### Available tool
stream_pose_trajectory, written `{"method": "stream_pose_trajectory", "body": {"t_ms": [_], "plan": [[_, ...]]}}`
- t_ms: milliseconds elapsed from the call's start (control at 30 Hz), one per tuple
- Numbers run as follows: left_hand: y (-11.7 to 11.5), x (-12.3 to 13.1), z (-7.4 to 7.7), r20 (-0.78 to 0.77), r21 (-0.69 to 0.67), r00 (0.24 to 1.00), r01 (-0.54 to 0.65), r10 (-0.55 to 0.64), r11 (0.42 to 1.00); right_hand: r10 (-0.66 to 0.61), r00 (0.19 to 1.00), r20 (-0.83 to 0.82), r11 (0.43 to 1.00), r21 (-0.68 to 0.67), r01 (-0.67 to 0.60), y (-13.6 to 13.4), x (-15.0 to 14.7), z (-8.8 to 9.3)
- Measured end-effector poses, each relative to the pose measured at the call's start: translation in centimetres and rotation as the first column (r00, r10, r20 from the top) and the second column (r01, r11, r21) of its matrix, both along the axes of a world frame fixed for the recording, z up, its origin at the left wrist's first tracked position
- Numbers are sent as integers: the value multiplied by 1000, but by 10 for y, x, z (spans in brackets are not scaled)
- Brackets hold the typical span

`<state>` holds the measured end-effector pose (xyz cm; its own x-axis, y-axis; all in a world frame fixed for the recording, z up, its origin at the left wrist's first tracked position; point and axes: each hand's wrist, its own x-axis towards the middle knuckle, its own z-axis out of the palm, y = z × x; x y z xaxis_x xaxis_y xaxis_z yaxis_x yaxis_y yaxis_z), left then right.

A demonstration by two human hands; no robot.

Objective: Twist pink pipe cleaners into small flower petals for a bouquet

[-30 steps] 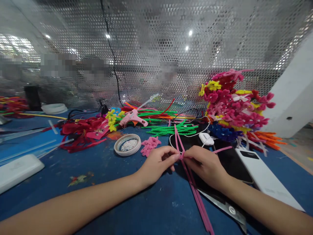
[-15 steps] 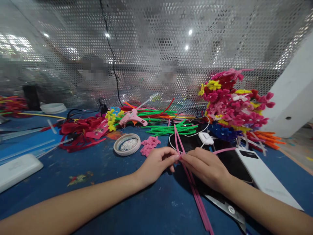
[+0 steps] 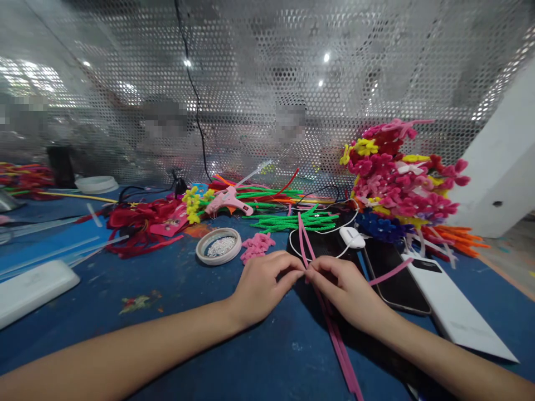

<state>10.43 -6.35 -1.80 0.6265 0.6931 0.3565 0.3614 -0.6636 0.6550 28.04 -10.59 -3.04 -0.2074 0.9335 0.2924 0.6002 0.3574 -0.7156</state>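
Over the middle of the table, my left hand (image 3: 264, 285) has thumb and index finger pinched together at a crossing of long pink pipe cleaners (image 3: 343, 357). Touching it from the other side, my right hand (image 3: 350, 292) is closed in a pinch at the same point. Two pink ends rise above the fingertips, and longer lengths run down toward the table's near edge. Another pink end sticks out to the right behind my right hand. The fingers hide the crossing itself. Left of them lie small curled pink pipe-cleaner pieces (image 3: 257, 245) and a round dish of silvery beads (image 3: 219, 246).
Green pipe cleaners (image 3: 292, 221) and a pink glue gun (image 3: 229, 203) lie behind my hands. Fuzzy flowers (image 3: 393, 178) are heaped at the right, near a black phone (image 3: 397, 287) and a white box (image 3: 460, 306). A white cable loops close by. Perforated metal (image 3: 259, 72) stands behind.
My right hand has turned, its fingers now more bent and raised at the pinch. The pink end on the right has shifted slightly. The view has moved a little.
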Motion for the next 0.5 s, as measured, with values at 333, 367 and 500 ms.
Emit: {"method": "stream_pose_trajectory", "body": {"t_ms": [333,367,500], "plan": [[2,2,-1,-4,-141,1000,-20,20,990,74,997,-6,987,142,-72,-3,1,-1],[2,2,-1,0,-157,1000,-12,13,988,71,997,41,981,178,-77,-3,2,-2],[1,2,-1,4,-181,1000,6,-5,984,28,993,111,962,266,-57,-2,7,-4]]}}
